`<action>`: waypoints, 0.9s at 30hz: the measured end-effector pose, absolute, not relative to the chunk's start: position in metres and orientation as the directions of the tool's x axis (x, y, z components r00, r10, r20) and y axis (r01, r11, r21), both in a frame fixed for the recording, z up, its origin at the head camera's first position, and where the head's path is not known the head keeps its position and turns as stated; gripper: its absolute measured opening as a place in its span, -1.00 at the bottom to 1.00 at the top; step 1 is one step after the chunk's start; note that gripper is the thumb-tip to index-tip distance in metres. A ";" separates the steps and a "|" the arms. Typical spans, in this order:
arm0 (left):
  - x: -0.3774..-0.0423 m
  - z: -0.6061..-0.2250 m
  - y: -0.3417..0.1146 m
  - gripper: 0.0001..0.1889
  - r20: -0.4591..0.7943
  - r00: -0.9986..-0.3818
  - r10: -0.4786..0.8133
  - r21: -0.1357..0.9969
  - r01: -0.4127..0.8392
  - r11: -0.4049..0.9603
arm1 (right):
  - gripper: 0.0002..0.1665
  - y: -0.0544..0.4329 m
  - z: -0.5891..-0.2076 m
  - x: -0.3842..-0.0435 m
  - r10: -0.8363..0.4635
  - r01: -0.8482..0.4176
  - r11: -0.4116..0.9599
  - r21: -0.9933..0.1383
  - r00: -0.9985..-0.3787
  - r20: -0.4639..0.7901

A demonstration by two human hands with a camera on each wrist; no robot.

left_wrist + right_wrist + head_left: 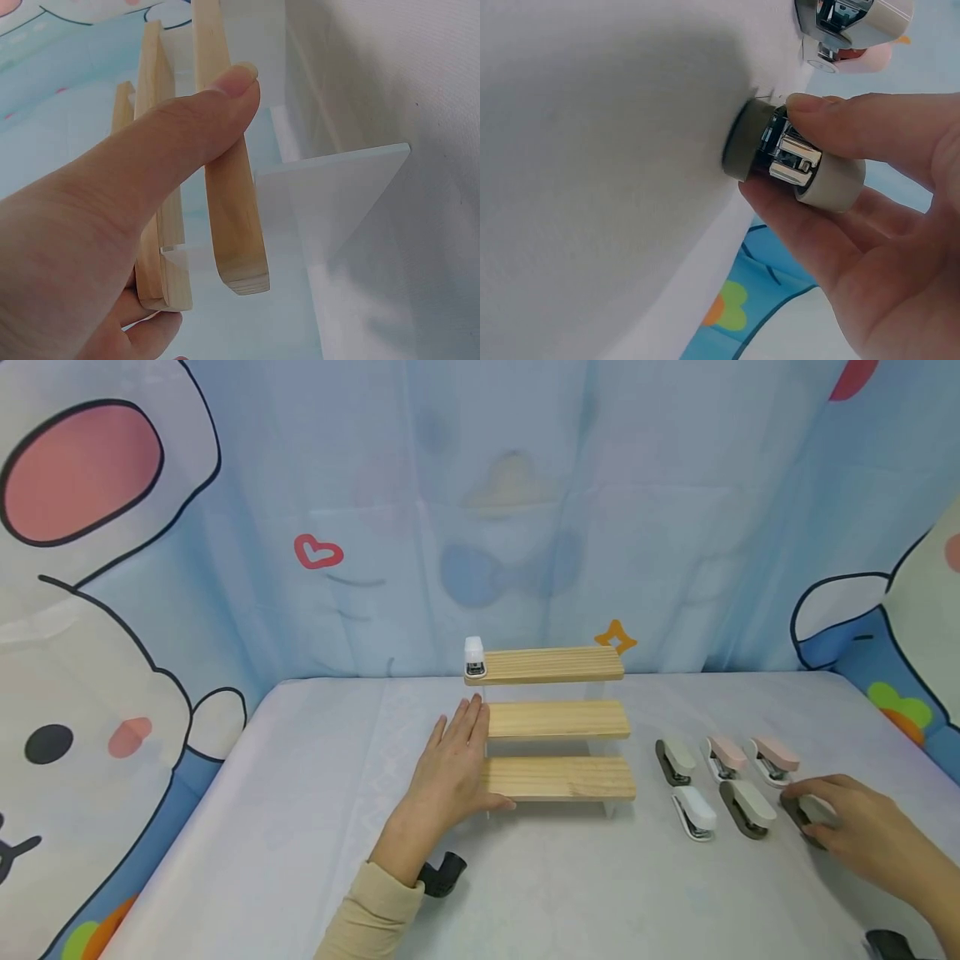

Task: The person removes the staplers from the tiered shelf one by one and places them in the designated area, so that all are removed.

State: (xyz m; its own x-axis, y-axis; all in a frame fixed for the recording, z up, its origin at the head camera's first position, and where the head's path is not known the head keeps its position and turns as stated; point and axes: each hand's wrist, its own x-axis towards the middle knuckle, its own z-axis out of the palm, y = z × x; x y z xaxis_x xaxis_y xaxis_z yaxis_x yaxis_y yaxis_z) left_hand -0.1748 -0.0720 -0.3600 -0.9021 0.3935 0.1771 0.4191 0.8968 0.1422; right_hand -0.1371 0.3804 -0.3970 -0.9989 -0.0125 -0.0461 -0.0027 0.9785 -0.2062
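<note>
A three-tier wooden shelf (pixel 558 720) with clear supports stands on the table. My left hand (pixel 450 766) lies along its left end, fingers extended by the middle board and thumb across the lowest board (pixel 238 217). A small white stapler (pixel 474 657) stands upright at the left end of the top board. On the right, my right hand (pixel 862 835) pinches a stapler (pixel 832 180) with a dark grey-green base and a pale top, between thumb and fingers. The stapler's base is close to the tablecloth in the right wrist view.
Left of my right hand are several small staplers in two rows: two pink ones (pixel 776 755), a white one (pixel 694 812) and pale green-grey ones (pixel 748 808). A white cloth (pixel 315 810) covers the table. Behind hangs a blue cartoon curtain (pixel 360 460).
</note>
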 end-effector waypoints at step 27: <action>-0.175 -0.359 -0.072 0.39 0.156 -0.907 0.391 0.147 0.412 0.899 | -0.51 0.379 -0.398 -0.143 -0.028 -0.029 0.978 -0.207 -1.000 0.007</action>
